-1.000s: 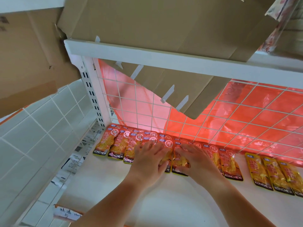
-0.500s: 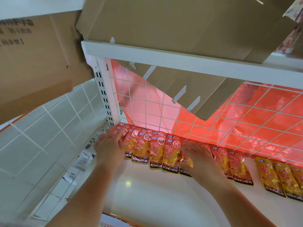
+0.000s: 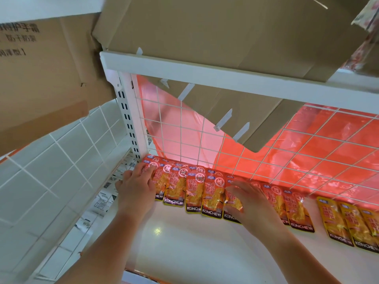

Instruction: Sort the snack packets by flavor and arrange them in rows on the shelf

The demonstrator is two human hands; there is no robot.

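Note:
Several red KONCHEW snack packets [image 3: 193, 191] lie overlapping in a row along the back of the white shelf [image 3: 194, 242]. Further right lie yellow KONCHEW packets [image 3: 336, 220] in their own group. My left hand [image 3: 136, 188] lies flat on the leftmost red packets by the shelf post, fingers straight. On the red packets in the middle of the row rests my right hand [image 3: 249, 201], its fingers spread and slightly bent. Some packets are hidden under both hands.
A white wire grid [image 3: 266, 160] with red plastic film behind it closes the shelf's back. A cardboard box [image 3: 235, 37] on the upper shelf hangs over, one flap dropping behind the grid. The slotted white post [image 3: 129, 119] and a tiled wall stand at the left.
My left hand has moved from the middle of the row to its left end by the post. The right hand has stayed on the middle packets. The red packets now lie more evenly.

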